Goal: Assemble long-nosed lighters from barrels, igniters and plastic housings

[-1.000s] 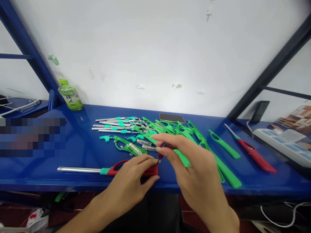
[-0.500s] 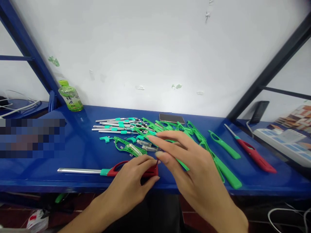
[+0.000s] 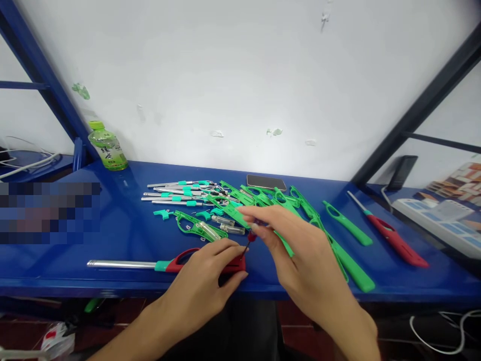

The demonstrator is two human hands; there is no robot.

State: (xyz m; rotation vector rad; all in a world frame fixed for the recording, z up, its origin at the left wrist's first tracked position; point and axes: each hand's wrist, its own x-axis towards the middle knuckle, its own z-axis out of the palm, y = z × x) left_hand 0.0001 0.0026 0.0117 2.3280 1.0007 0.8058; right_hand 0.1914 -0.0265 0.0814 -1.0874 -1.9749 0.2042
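Near the front edge of the blue table lies a red long-nosed gas lighter [image 3: 180, 260], its metal tube pointing left. My left hand [image 3: 208, 273] is closed over its handle and presses it to the table. My right hand [image 3: 296, 250] pinches a small screwdriver [image 3: 251, 236] with a red collar; most of its handle is hidden by the fingers. The screwdriver tilts, its thin shaft reaching down to the lighter's right end. Just beyond my hands are a green half-shell [image 3: 193, 226] and clear fuel tanks [image 3: 231, 229].
Several metal lighter tubes [image 3: 169, 194] with teal collars lie behind, beside teal triggers [image 3: 162, 214]. Green handle shells [image 3: 349, 265] spread rightward. Another red lighter [image 3: 398, 243] lies at far right. A phone [image 3: 266, 182] and a green bottle [image 3: 108, 148] are near the wall.
My right hand's fingers have shifted along the screwdriver and curled in, so its red collar now shows. My left hand and the red lighter have stayed nearly in place.
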